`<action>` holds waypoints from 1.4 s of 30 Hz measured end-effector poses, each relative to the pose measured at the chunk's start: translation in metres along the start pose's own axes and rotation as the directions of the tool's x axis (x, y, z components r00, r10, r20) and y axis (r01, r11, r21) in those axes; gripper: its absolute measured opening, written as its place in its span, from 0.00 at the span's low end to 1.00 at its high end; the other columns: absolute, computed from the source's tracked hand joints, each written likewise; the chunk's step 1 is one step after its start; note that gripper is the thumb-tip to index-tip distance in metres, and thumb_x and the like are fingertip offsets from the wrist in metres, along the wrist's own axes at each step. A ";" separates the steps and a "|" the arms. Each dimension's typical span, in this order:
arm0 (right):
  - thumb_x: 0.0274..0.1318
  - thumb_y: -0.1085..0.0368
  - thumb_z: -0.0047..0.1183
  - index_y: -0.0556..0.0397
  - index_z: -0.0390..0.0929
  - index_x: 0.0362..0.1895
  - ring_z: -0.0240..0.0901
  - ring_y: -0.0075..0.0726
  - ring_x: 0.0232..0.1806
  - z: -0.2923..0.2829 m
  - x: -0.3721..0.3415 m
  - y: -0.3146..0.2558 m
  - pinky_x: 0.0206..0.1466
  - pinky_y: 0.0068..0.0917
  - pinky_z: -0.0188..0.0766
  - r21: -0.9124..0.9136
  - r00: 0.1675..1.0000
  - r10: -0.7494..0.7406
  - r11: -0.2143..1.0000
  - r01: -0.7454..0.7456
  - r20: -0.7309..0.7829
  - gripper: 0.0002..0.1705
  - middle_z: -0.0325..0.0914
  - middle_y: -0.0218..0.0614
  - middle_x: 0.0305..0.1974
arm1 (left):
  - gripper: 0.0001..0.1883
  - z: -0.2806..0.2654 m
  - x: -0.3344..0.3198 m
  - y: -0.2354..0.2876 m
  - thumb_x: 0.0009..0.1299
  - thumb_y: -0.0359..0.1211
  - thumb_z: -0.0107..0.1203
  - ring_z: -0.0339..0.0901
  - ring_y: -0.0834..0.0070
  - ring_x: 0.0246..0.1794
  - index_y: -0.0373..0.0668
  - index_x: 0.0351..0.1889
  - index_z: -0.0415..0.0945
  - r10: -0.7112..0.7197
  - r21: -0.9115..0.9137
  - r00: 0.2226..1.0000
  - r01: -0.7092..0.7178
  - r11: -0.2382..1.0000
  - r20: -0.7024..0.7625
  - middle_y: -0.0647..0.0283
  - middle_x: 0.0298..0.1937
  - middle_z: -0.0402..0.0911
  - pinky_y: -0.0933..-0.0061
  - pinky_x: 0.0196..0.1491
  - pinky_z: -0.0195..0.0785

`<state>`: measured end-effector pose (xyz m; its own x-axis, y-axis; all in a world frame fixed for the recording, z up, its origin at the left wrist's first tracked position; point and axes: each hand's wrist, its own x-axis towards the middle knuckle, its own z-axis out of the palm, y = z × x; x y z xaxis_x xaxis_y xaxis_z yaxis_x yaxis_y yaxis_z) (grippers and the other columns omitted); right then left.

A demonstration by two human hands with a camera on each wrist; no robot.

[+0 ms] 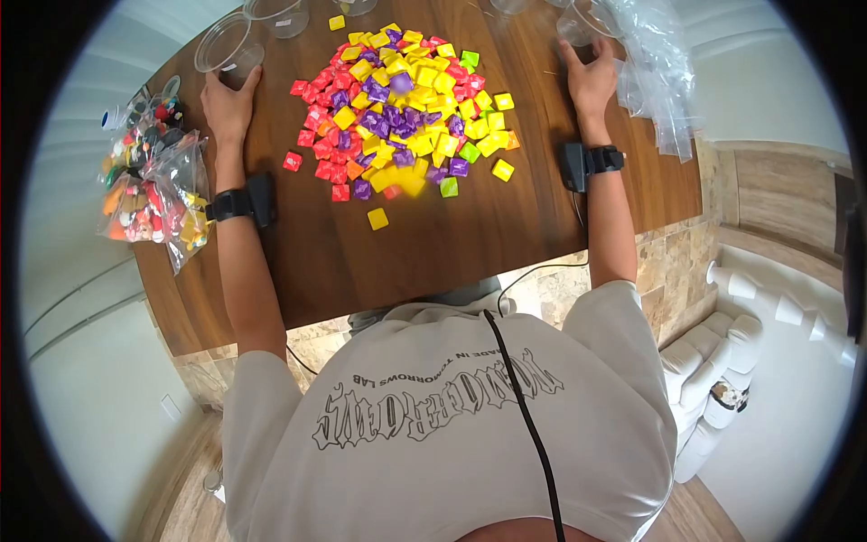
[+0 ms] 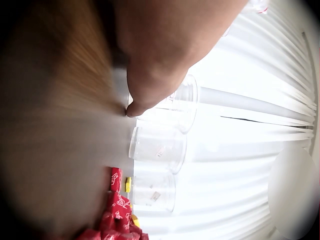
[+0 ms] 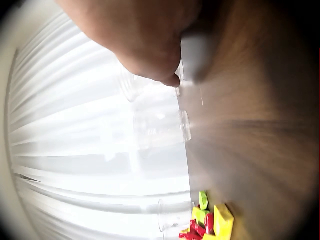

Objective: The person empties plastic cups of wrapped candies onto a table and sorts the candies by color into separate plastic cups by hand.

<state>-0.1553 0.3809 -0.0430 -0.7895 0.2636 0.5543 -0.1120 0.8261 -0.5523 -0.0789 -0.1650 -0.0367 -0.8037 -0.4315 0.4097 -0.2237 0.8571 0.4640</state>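
A heap of small wrapped candies [image 1: 397, 117] in yellow, red, purple, green and orange lies mid-table in the head view. To its left, my left hand [image 1: 228, 107] holds a clear plastic cup [image 1: 226, 43] low down, thumb on one side and fingers on the other. My right hand [image 1: 592, 83], right of the heap, grips another clear cup [image 1: 589, 16] near its base in the same way. In the left wrist view, the thumb reaches the lower end of the held cup [image 2: 185, 105]. Part of the right hand's cup [image 3: 131, 86] is hidden behind that hand.
More clear cups [image 1: 287, 18] stand along the far edge of the wooden table [image 1: 524, 217]. Clear plastic bags [image 1: 655, 68] lie at the right edge. A bag of small colourful figures [image 1: 158, 194] lies at the left edge. One yellow candy [image 1: 377, 219] sits apart, nearer the body.
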 end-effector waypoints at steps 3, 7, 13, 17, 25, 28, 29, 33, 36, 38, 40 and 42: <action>0.56 0.48 0.70 0.58 0.81 0.57 0.84 0.51 0.53 -0.024 -0.027 -0.012 0.58 0.40 0.76 -0.052 1.000 0.013 0.999 -0.012 0.003 0.33 0.86 0.47 0.50 | 0.45 -0.005 -0.019 -0.001 0.65 0.56 0.67 0.72 0.48 0.69 0.35 0.71 0.67 0.003 0.079 1.000 -0.002 0.997 -0.011 0.44 0.65 0.77 0.52 0.69 0.65; 0.60 0.59 0.67 0.53 0.86 0.51 0.85 0.30 0.43 -0.055 -0.068 -0.030 0.51 0.30 0.77 0.117 0.976 0.180 0.974 -0.194 0.124 0.18 0.89 0.36 0.41 | 0.42 -0.019 -0.056 0.001 0.68 0.56 0.63 0.70 0.49 0.71 0.35 0.71 0.67 0.104 0.120 0.994 -0.100 0.988 -0.025 0.45 0.68 0.75 0.51 0.70 0.63; 0.61 0.59 0.63 0.48 0.89 0.43 0.85 0.29 0.35 -0.078 -0.104 -0.047 0.44 0.28 0.77 0.326 0.943 0.043 0.932 -0.156 0.331 0.10 0.89 0.33 0.34 | 0.27 -0.044 -0.104 0.021 0.74 0.51 0.60 0.73 0.49 0.68 0.42 0.62 0.79 0.283 -0.036 0.959 -0.283 0.958 -0.027 0.49 0.65 0.80 0.53 0.70 0.64; 0.61 0.58 0.64 0.47 0.90 0.43 0.85 0.27 0.34 -0.077 -0.106 -0.047 0.43 0.27 0.77 0.333 0.940 0.019 0.933 -0.140 0.340 0.11 0.89 0.32 0.32 | 0.20 -0.055 -0.124 0.032 0.74 0.47 0.60 0.74 0.51 0.67 0.43 0.54 0.84 0.323 -0.181 0.946 -0.321 0.929 -0.019 0.51 0.62 0.82 0.55 0.70 0.65; 0.57 0.59 0.63 0.43 0.90 0.40 0.83 0.28 0.31 -0.069 -0.103 -0.048 0.41 0.30 0.77 0.377 0.958 0.014 0.918 -0.126 0.286 0.09 0.88 0.30 0.30 | 0.21 -0.076 -0.159 0.048 0.74 0.48 0.61 0.73 0.52 0.69 0.44 0.55 0.84 0.388 -0.220 0.918 -0.362 0.906 0.087 0.52 0.64 0.81 0.56 0.70 0.63; 0.57 0.60 0.63 0.46 0.89 0.41 0.83 0.28 0.31 -0.065 -0.100 -0.046 0.40 0.30 0.76 0.385 0.958 0.027 0.912 -0.140 0.285 0.09 0.88 0.32 0.30 | 0.21 -0.078 -0.160 0.051 0.74 0.48 0.60 0.72 0.53 0.70 0.45 0.56 0.83 0.380 -0.180 0.920 -0.359 0.916 0.094 0.52 0.66 0.79 0.56 0.71 0.63; 0.58 0.61 0.63 0.46 0.86 0.47 0.83 0.31 0.31 -0.064 -0.096 -0.047 0.40 0.31 0.77 0.417 0.960 0.006 0.900 -0.127 0.280 0.13 0.88 0.33 0.31 | 0.21 -0.078 -0.157 0.050 0.74 0.48 0.60 0.72 0.53 0.70 0.45 0.56 0.83 0.389 -0.187 0.917 -0.367 0.911 0.092 0.52 0.66 0.79 0.56 0.71 0.63; 0.59 0.64 0.62 0.47 0.74 0.64 0.83 0.38 0.31 -0.074 -0.074 -0.064 0.40 0.38 0.77 0.356 0.994 -0.040 0.934 0.002 0.100 0.28 0.87 0.36 0.31 | 0.20 -0.079 -0.163 0.052 0.74 0.46 0.61 0.71 0.53 0.71 0.45 0.58 0.82 0.377 -0.192 0.917 -0.349 0.917 0.131 0.53 0.66 0.79 0.57 0.72 0.62; 0.59 0.59 0.65 0.45 0.69 0.68 0.84 0.48 0.34 -0.070 -0.025 -0.070 0.41 0.45 0.78 0.176 0.995 -0.086 0.982 0.075 0.056 0.33 0.86 0.38 0.32 | 0.21 -0.085 -0.158 0.057 0.73 0.44 0.63 0.70 0.53 0.71 0.44 0.60 0.81 0.390 -0.236 0.910 -0.351 0.906 0.144 0.53 0.67 0.78 0.57 0.72 0.61; 0.58 0.56 0.67 0.45 0.71 0.67 0.85 0.53 0.36 -0.062 0.002 -0.069 0.42 0.48 0.78 -0.058 0.991 -0.110 0.992 0.114 0.074 0.34 0.87 0.39 0.33 | 0.23 -0.091 -0.162 0.063 0.72 0.44 0.64 0.69 0.53 0.72 0.44 0.61 0.80 0.392 -0.294 0.903 -0.332 0.896 0.175 0.53 0.68 0.77 0.56 0.73 0.60; 0.58 0.54 0.68 0.46 0.81 0.57 0.85 0.55 0.36 -0.044 0.030 -0.049 0.41 0.49 0.78 -0.227 0.974 -0.197 0.949 0.218 0.115 0.25 0.87 0.39 0.32 | 0.27 -0.100 -0.167 0.075 0.68 0.38 0.67 0.66 0.53 0.73 0.43 0.64 0.77 0.453 -0.335 0.881 -0.391 0.857 0.133 0.55 0.70 0.73 0.55 0.73 0.59; 0.60 0.54 0.67 0.47 0.84 0.52 0.85 0.53 0.34 -0.050 0.030 -0.039 0.39 0.46 0.78 -0.174 0.967 -0.232 0.953 0.247 0.102 0.19 0.87 0.39 0.31 | 0.31 -0.111 -0.182 0.087 0.64 0.38 0.71 0.64 0.53 0.73 0.45 0.66 0.76 0.461 -0.390 0.877 -0.379 0.839 0.138 0.55 0.71 0.71 0.54 0.73 0.59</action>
<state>-0.1446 0.3811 0.0264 -0.7989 0.0124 0.6013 -0.1967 0.9394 -0.2807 0.1085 -0.0435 0.0160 -0.8838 0.0553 0.4646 0.3324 0.7731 0.5402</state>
